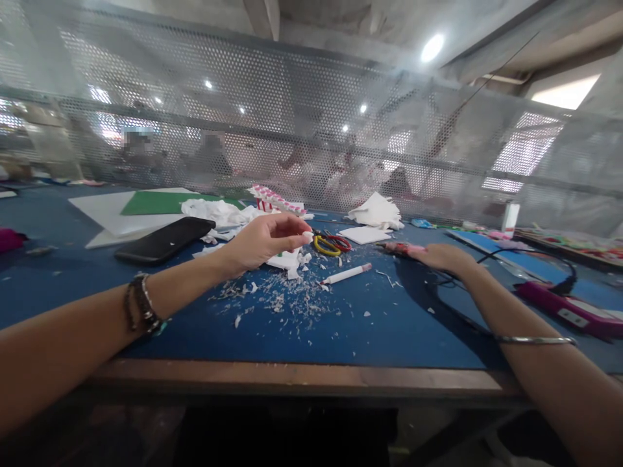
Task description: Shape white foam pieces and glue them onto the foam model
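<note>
Between the thumb and fingertips of my left hand (267, 240) is a small white piece (307, 237). My right hand (445, 259) is closed around a red corded tool (402, 248) whose narrow dark tip points left, low over the table; its exact kind is unclear. Near my left hand lie scissors with red and yellow handles (327, 244), partly behind the white piece. A white pen-like marker (346, 275) rests on the blue tabletop between my hands. White scraps (277, 301) are scattered below my left hand, and torn white sheet pieces (287, 259) lie under it.
A black phone (165, 241) lies left, beside white sheets (107, 214) and a green sheet (158, 202). Crumpled white material (219, 211) and a white stack (377, 211) sit behind. At right are a purple power strip (569, 308) and a black cable. Perforated metal screening (292, 117) closes the back.
</note>
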`<state>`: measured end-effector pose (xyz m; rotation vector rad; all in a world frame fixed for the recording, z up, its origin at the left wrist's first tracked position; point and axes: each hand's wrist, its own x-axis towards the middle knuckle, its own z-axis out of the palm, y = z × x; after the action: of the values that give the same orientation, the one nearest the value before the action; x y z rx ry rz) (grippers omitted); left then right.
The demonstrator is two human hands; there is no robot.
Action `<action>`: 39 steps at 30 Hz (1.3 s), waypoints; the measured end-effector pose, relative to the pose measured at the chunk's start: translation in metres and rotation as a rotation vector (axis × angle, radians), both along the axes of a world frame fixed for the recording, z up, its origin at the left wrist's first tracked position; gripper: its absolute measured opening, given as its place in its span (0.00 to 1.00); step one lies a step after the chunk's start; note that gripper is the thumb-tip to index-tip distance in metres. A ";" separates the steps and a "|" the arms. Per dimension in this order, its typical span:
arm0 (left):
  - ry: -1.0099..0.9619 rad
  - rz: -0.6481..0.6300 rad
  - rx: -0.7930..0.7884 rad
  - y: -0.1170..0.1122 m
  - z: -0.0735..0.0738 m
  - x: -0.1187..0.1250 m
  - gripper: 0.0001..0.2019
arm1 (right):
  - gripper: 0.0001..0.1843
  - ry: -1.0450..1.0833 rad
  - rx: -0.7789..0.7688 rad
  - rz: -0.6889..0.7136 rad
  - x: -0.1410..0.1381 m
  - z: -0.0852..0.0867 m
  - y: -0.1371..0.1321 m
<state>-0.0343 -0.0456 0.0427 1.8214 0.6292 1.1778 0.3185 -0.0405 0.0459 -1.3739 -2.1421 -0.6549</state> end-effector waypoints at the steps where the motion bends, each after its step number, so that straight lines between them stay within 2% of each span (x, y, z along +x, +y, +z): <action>1: 0.053 0.011 0.067 0.000 0.000 -0.001 0.06 | 0.22 0.011 0.021 -0.045 -0.002 0.002 -0.002; 3: 0.149 0.021 0.188 0.000 0.000 -0.001 0.06 | 0.19 0.047 0.076 -0.153 -0.014 0.008 -0.007; 6: 0.256 0.018 0.316 -0.001 -0.001 -0.001 0.06 | 0.11 0.081 0.099 -0.125 -0.050 0.017 -0.020; 8: 0.289 -0.001 0.342 -0.001 -0.002 0.001 0.06 | 0.10 0.151 0.040 0.119 -0.082 0.023 -0.033; 11: 0.315 -0.058 0.334 0.000 -0.003 0.001 0.06 | 0.10 0.071 -0.104 0.419 -0.125 0.031 -0.054; 13: 0.335 -0.119 0.305 0.002 -0.004 0.001 0.06 | 0.11 -0.032 -0.223 0.542 -0.145 0.035 -0.062; 15: 0.370 -0.172 0.269 0.003 -0.005 -0.001 0.06 | 0.12 -0.151 -0.304 0.554 -0.156 0.037 -0.064; 18: 0.425 -0.196 0.259 0.004 -0.006 -0.003 0.06 | 0.12 -0.288 -0.396 0.547 -0.166 0.037 -0.058; 24: 0.463 -0.238 0.283 0.002 -0.005 -0.002 0.07 | 0.13 -0.417 -0.524 0.503 -0.177 0.036 -0.045; 33: 0.477 -0.224 0.321 0.002 -0.004 -0.001 0.07 | 0.12 -0.467 -0.573 0.497 -0.184 0.042 -0.046; 39: 0.488 -0.230 0.275 0.002 -0.004 -0.001 0.09 | 0.11 -0.489 -0.589 0.513 -0.185 0.041 -0.044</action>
<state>-0.0356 -0.0440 0.0389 2.3749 0.5216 0.6900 0.1334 -0.0841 0.0871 -0.8824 -3.0998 -0.1554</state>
